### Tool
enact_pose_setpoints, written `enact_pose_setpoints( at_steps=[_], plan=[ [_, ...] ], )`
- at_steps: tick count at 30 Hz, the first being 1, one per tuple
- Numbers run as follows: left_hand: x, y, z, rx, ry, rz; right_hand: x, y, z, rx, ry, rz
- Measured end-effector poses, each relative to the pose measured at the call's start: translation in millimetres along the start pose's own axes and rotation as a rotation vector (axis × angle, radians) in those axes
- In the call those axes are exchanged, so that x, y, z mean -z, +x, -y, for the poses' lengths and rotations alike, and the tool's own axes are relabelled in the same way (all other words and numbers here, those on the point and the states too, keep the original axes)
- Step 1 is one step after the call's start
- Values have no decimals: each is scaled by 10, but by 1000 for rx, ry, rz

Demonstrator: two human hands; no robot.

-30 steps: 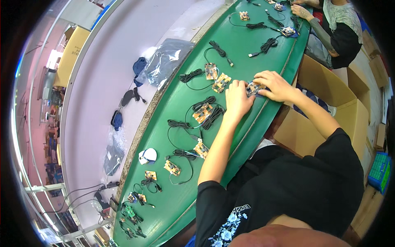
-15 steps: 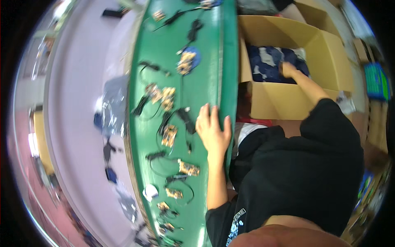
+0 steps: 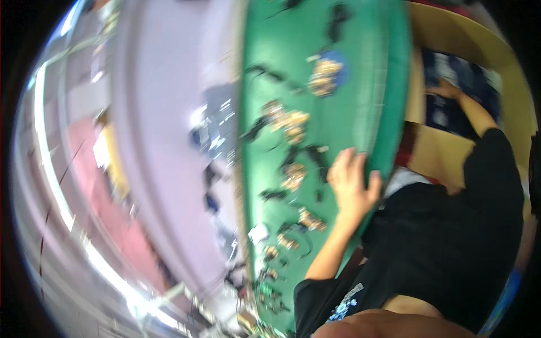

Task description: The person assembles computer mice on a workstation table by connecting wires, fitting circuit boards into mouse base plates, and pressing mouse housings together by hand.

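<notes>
Inside the brown cardboard box (image 3: pixel 442 149) to your right lie dark navy and pale pieces (image 3: pixel 476 81). Your right hand (image 3: pixel 448 90) is down among them, touching; blur means you cannot tell whether its fingers grip one. The pale-blue print (image 3: pixel 345 308) on your shirt is too smeared to read. Your left hand (image 3: pixel 352 180), fingers spread and free, is over the green tabletop (image 3: pixel 349 124), near a tan circuit board (image 3: pixel 293 176).
</notes>
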State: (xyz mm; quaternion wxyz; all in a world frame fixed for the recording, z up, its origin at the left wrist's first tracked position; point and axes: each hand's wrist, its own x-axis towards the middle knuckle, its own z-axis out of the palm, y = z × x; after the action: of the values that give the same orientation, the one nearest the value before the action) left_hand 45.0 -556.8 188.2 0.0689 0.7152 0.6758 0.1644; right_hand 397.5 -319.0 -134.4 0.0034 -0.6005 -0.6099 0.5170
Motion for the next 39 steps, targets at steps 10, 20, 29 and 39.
enact_pose_setpoints(
  at_steps=[10, 20, 29, 39],
  plan=[
    [-99, 34, -82, 37, -131, -45, -1304, 544, 552, -3, -322, -327],
    [-185, 92, -163, 2, -186, -102, -1178, 7, 762, 34, -117, -338],
    [-212, 93, -122, -22, -250, -182, -535, -424, 1019, 127, -148, -282],
    [-241, -139, 98, 35, -229, -264, 131, -1402, 1459, 144, -169, -271]
  ],
)
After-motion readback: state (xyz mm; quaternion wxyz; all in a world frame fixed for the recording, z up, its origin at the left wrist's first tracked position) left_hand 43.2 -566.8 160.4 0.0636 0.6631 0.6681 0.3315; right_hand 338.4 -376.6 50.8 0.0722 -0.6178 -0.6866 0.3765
